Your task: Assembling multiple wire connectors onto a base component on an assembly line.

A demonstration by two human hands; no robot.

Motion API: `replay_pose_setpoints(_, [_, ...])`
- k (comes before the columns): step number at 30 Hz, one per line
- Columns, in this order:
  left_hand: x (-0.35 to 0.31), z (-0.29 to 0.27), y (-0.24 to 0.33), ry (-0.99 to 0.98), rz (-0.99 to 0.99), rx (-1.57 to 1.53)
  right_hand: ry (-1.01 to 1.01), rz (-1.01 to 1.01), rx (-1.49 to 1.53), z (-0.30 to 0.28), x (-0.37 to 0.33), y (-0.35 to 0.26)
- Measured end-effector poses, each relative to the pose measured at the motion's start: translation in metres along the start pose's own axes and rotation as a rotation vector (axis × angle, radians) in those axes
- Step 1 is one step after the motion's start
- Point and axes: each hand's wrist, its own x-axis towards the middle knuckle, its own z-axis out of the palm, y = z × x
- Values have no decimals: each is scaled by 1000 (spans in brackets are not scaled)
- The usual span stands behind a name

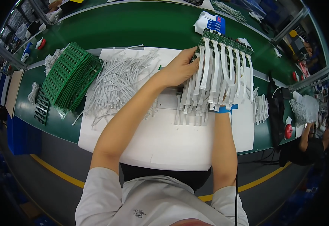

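A fanned stack of green circuit boards (71,77) lies at the left on the green table (149,26), with a small dark green board (42,107) just nearer and left of it. A black cable bundle (275,109) and a red round object (288,131) sit at the right, and a white-and-blue package (209,23) lies far.
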Motion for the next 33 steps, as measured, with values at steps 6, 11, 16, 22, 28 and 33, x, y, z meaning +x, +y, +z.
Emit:
replay_pose_setpoints(6, [-2,1,7,-23,-81,41,-236,-228,-508,10,-3,21])
replay_pose_setpoints(11, [-5,-1,20,-35,-164,105,-119,-487,-907,35,-12,26])
replay_pose_setpoints(16, [-2,5,8,3,-120,22,-499,112,-35,24,-8,1])
replay_pose_setpoints(22, [-2,6,13,-41,-27,75,-162,-156,-538,35,-11,-2])
replay_pose_setpoints(28, [3,2,-6,78,-133,72,-105,-205,-555,47,-12,7])
replay_pose_setpoints(33, [2,-2,-7,68,-107,62,-69,-242,-566,50,-17,6])
